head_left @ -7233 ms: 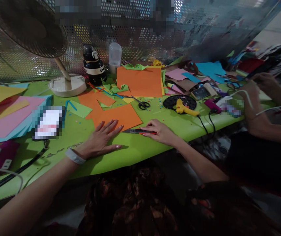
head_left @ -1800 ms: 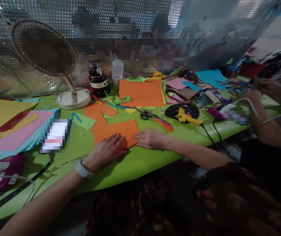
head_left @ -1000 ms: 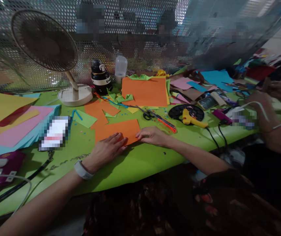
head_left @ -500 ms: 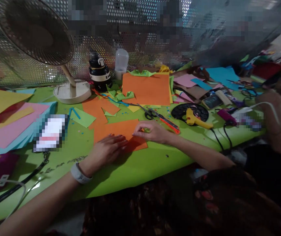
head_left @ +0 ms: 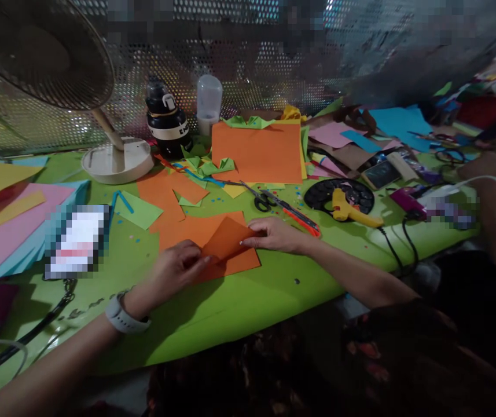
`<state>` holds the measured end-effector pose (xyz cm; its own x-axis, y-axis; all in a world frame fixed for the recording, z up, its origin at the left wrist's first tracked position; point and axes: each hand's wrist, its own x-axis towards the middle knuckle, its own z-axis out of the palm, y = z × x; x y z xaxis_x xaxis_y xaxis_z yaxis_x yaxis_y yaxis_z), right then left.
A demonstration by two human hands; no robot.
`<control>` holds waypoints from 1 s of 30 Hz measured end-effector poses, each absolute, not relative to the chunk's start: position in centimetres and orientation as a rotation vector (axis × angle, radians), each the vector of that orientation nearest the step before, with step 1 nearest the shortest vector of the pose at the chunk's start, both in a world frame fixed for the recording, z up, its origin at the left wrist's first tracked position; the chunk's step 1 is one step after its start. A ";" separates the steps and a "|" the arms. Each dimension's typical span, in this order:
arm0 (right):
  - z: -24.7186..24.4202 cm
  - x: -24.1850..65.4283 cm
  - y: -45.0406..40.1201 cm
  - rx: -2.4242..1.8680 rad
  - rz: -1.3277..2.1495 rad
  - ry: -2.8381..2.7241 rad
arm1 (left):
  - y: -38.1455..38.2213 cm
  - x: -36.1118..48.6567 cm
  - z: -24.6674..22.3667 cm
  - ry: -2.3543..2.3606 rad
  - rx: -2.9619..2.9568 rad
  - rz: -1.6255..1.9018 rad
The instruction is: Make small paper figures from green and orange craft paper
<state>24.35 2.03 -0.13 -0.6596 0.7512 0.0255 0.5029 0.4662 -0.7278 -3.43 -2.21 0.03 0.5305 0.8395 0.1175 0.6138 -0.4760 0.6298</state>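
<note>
At 12 o'clock, your L hand (head_left: 172, 269) and R hand (head_left: 280, 234) pinch opp. sides of a raised orange paper flap (head_left: 228, 237), prob. to steady it, over flat orange paper (head_left: 241, 263). Beyond, 1 o'clock: red-and-black cutter (head_left: 300, 218), prob. there for easy reach.

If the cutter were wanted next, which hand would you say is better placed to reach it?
Right, I think: the right hand is nearer the cutter, though it pinches the orange paper; the left hand is farther off, across that paper.
</note>
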 end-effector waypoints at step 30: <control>-2.6 21.7 -1.9 -0.842 0.205 -2.823 | -1.1 -3.3 -0.3 1.449 2.009 0.381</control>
<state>21.70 -1.89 -2.63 -0.8211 0.5534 0.1398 0.5274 0.8292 -0.1849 -3.26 -1.08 -0.34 0.3547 0.9268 -0.1236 0.7464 -0.2010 0.6344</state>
